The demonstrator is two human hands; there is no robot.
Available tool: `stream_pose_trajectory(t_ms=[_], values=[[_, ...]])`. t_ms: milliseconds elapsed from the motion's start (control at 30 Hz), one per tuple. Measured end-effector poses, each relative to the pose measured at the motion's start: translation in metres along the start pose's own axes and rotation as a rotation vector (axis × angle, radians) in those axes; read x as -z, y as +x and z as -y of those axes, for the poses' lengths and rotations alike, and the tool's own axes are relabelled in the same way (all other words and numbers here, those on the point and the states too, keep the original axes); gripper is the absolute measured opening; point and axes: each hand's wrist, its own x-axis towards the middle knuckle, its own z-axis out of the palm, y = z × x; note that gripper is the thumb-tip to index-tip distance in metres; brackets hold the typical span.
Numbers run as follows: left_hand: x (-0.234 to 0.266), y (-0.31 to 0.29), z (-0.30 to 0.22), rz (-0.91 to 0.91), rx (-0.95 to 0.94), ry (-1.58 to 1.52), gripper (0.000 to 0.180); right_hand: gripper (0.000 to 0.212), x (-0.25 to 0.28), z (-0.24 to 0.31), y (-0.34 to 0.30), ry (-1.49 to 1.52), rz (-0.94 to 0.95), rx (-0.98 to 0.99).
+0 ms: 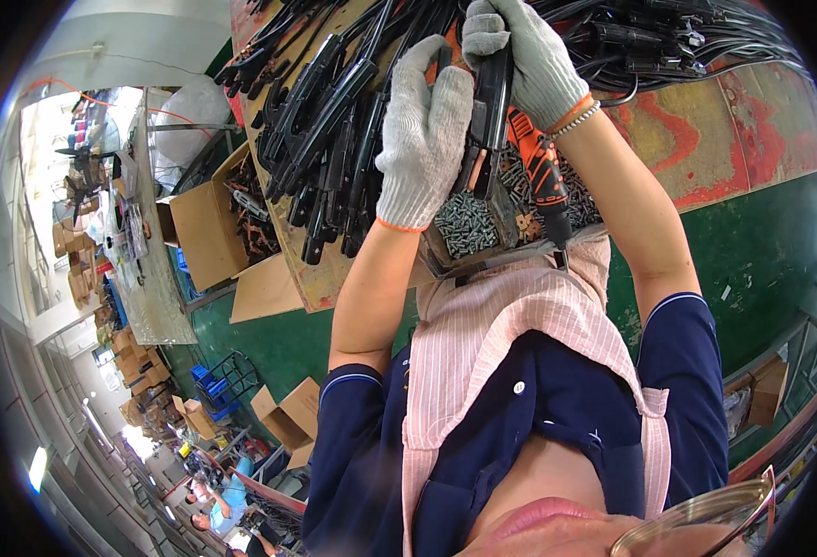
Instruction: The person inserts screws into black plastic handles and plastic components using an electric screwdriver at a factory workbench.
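Note:
My right hand (524, 60), in a light knitted glove, is closed around a long black plastic clamp handle (492, 102) with a copper-coloured part low on it. Just left of it, my gloved left hand (424, 130) has its fingers bent around a narrow black piece (443, 61), mostly hidden by the glove. Beneath my right wrist lies an orange and black power screwdriver (542, 167), its tip toward me. Under the hands a tray holds many silver screws (465, 226) and small copper-coloured pieces (526, 225).
Black clamp handles (320, 121) are heaped to the left on the worn table (677, 139). Bundled black cables (649, 42) lie at the far right. An open cardboard box (209, 223) of copper-coloured parts stands left of the table. Other people (227, 497) are far off, lower left.

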Motion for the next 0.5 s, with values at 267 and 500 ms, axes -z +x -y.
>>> stream_pose_trajectory(t_ms=[267, 500], values=[[0.007, 0.007, 0.009, 0.022, 0.127, -0.105, 0.046, 0.020, -0.004, -0.009, 0.019, -0.025, -0.043, 0.055], [0.003, 0.003, 0.007, -0.125, -0.011, -0.076, 0.036, 0.023, -0.009, -0.013, 0.017, 0.015, 0.096, 0.041]])
